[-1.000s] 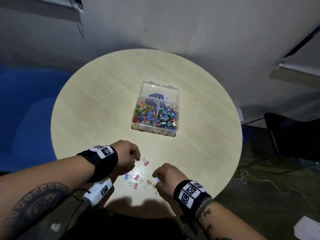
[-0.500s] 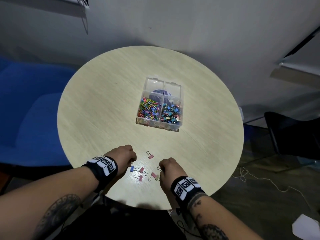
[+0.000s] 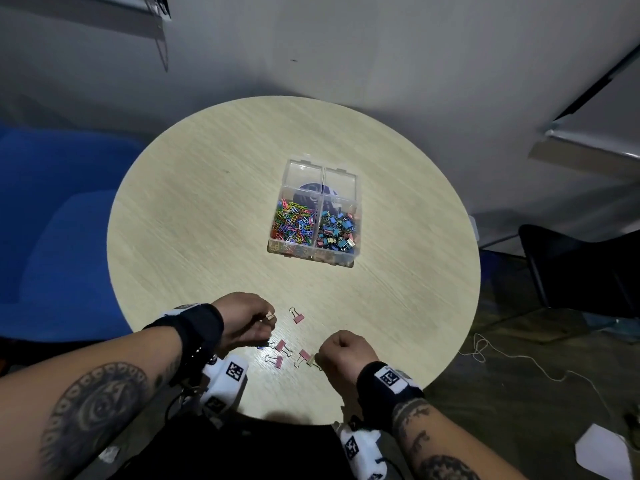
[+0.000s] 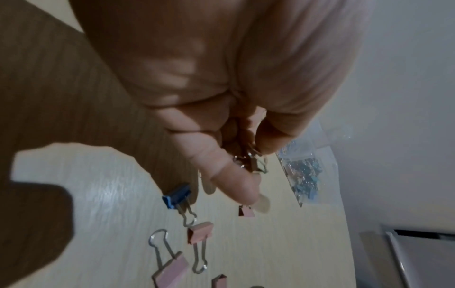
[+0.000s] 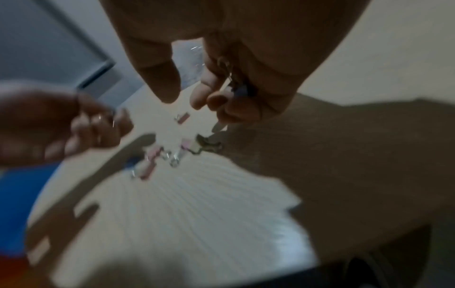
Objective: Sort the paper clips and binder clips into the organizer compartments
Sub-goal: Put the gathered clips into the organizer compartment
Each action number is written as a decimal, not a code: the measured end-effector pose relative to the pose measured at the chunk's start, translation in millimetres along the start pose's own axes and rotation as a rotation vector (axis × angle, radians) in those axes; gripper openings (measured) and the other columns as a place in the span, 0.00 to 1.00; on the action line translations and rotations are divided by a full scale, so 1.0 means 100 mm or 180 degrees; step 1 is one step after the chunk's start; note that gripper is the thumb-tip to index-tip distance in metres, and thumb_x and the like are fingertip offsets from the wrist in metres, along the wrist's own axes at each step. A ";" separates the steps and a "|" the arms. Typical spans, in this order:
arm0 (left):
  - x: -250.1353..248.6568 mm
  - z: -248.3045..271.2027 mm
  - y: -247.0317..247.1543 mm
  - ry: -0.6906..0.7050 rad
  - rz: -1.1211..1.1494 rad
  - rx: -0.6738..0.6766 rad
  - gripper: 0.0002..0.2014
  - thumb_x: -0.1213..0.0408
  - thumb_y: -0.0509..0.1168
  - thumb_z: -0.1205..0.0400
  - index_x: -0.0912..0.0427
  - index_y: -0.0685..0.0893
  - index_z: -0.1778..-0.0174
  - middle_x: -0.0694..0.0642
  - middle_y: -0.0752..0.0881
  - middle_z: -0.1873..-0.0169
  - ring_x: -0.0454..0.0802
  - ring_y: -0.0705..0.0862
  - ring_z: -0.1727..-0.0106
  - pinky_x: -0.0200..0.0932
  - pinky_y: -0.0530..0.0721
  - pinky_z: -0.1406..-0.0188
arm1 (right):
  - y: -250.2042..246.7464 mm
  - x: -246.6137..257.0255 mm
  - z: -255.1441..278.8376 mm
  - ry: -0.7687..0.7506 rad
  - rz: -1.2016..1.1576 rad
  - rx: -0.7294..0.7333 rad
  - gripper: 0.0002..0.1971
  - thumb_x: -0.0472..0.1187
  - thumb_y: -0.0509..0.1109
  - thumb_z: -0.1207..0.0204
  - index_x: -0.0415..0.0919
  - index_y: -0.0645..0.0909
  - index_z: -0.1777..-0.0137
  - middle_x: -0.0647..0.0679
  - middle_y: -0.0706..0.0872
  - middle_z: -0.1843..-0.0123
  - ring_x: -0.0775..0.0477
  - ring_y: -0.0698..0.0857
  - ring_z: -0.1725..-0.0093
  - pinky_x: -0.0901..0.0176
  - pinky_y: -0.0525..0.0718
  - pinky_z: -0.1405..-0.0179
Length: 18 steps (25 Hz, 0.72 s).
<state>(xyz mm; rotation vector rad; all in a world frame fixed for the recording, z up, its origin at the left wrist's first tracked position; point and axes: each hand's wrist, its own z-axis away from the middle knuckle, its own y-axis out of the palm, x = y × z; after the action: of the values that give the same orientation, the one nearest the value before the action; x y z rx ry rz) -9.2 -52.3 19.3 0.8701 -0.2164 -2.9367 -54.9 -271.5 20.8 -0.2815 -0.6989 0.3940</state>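
Pink binder clips [image 3: 284,347] lie loose on the table [image 3: 207,237] between our two hands, well short of the organizer [image 3: 313,216]. Our left hand [image 3: 242,322] already clutches gathered clips, and our right hand [image 3: 343,351] pinches clips too. Nearest our right fingers is a pale clip [image 3: 311,361], handles pointing toward them.

Round light-wood table [image 3: 194,216] in mid scene, pale grain. Blue chair [image 3: 52,237] to the left, just beside table edge. Grey wall [image 3: 381,57] behind, far side. Black chair [image 3: 581,268] on the right, apart from table. White string [image 3: 512,358] lies looped on dark floor, right of table. White paper sheet [image 3: 602,452] on floor, near right corner. Ledge/sill [image 3: 588,157] far right.
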 end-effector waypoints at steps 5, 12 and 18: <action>-0.06 -0.03 0.00 -0.0055 -0.0225 -0.0083 0.12 0.67 0.55 0.22 0.68 0.83 0.62 0.59 0.77 0.75 0.52 0.70 0.78 0.34 0.70 0.82 | 0.08 -0.11 -0.03 -0.0964 0.2313 0.0151 0.18 0.55 0.77 0.32 0.54 0.81 0.44 0.56 0.79 0.50 0.52 0.81 0.52 0.61 0.74 0.59; 0.16 -0.07 -0.13 0.1415 -0.4746 -0.0030 0.16 0.47 0.69 0.31 0.45 0.83 0.49 0.44 0.84 0.58 0.48 0.83 0.53 0.40 0.79 0.58 | 0.08 -0.13 -0.05 -0.1303 0.2357 -0.0046 0.07 0.49 0.65 0.24 0.48 0.78 0.51 0.52 0.82 0.50 0.49 0.81 0.54 0.58 0.76 0.58; 0.23 -0.18 -0.14 0.1583 -0.5183 0.0087 0.06 0.54 0.68 0.24 0.47 0.78 0.55 0.44 0.73 0.57 0.50 0.80 0.49 0.41 0.71 0.57 | -0.06 -0.05 -0.08 -0.0429 0.0912 0.0205 0.06 0.33 0.59 0.40 0.38 0.77 0.66 0.39 0.83 0.65 0.37 0.81 0.66 0.60 0.76 0.69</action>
<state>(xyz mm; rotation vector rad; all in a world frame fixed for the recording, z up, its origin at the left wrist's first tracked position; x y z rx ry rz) -19.4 -43.0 -10.3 2.6940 0.9240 -3.5640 -51.8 -280.0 14.0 -0.2967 -0.7787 0.7123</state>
